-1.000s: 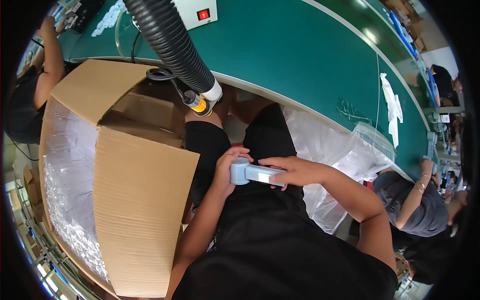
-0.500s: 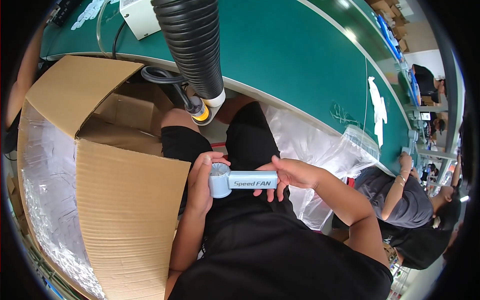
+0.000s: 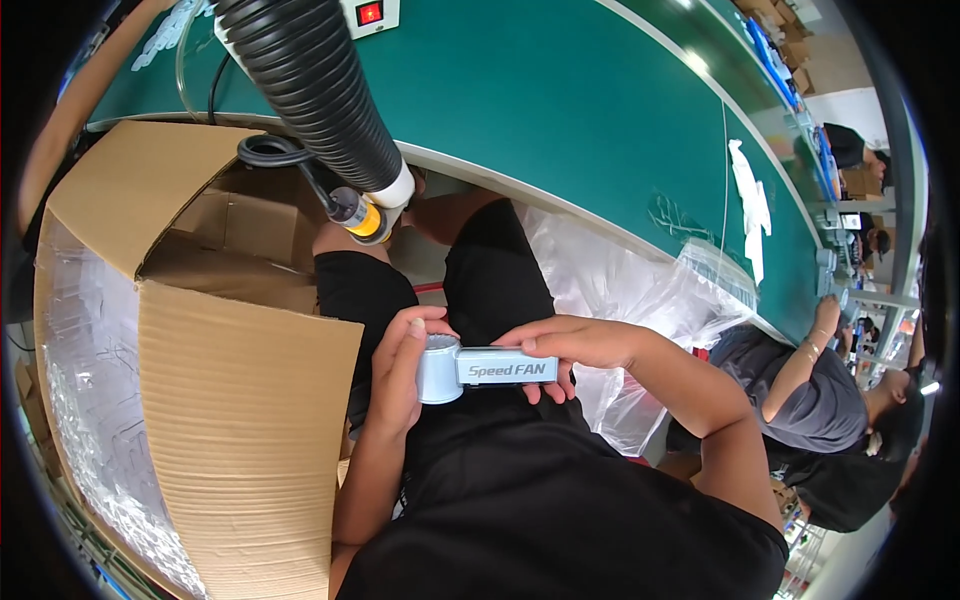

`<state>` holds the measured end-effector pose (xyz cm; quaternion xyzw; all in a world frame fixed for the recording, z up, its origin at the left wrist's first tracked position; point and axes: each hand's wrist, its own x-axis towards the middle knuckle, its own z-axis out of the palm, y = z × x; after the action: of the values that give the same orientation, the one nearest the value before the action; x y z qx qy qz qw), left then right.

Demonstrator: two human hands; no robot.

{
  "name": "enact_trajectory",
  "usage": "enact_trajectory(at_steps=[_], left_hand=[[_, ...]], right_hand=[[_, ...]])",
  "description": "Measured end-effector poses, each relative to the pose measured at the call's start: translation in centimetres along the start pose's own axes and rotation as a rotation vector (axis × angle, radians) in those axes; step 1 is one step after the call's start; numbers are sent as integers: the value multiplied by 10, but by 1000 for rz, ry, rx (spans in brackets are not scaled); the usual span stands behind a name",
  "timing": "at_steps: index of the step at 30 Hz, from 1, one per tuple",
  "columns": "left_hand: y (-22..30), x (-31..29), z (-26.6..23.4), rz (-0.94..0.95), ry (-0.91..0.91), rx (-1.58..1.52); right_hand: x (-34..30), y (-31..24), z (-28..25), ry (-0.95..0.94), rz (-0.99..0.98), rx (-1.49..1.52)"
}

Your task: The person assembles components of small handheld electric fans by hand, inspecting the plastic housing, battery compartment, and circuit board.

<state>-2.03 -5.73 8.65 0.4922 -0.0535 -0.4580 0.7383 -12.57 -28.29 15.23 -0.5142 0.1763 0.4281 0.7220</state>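
Observation:
Over my lap I hold a pale blue handheld fan [image 3: 438, 372] level between both hands. It has a short round head and a long flat handle with dark lettering on its side. My left hand [image 3: 400, 365] is closed around the left side of the round head, with fingertips behind its rim. At the other end, my right hand [image 3: 575, 350] grips the handle, its thumb and index side over the upper edge and other fingers showing beneath. The inside of the head is mostly turned out of sight.
An open cardboard box [image 3: 245, 420] stands at my left. Above my knees hangs a ribbed black hose [image 3: 305, 90] with a yellow-and-black cylinder [image 3: 362, 218] beside its end. A green bench [image 3: 560, 120] carries a white glove [image 3: 748, 210]. Clear plastic [image 3: 600, 300] hangs below; a co-worker [image 3: 810, 390] sits right.
My right hand has shifted over the handle's upper edge. The fan has tipped, so less of its head's inside shows. The view has shifted; the hose appears farther left.

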Motion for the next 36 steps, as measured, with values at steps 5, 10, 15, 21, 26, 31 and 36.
enact_trajectory(at_steps=[5, 10, 15, 21, 26, 31, 36], left_hand=[[-3, -2, 2, 87, 36, -18], [0, -2, -4, 103, 109, -10], [2, -7, 0, 107, 91, -9], [10, -13, 5, 113, 84, -4], [14, -17, 7, 132, 92, 26], [18, -20, 8, 148, 117, 44], [18, -23, 7, 159, 168, 23]], right_hand=[[-5, 0, 4, 85, -21, -88], [-13, 15, 2, 220, -213, -157], [-21, 14, -1, 162, -199, -93], [-27, 10, -1, 127, -191, -134], [-35, 13, -6, 153, -189, -125], [-53, 17, -20, 176, -191, -139], [-81, 47, -47, 261, -356, 82]])
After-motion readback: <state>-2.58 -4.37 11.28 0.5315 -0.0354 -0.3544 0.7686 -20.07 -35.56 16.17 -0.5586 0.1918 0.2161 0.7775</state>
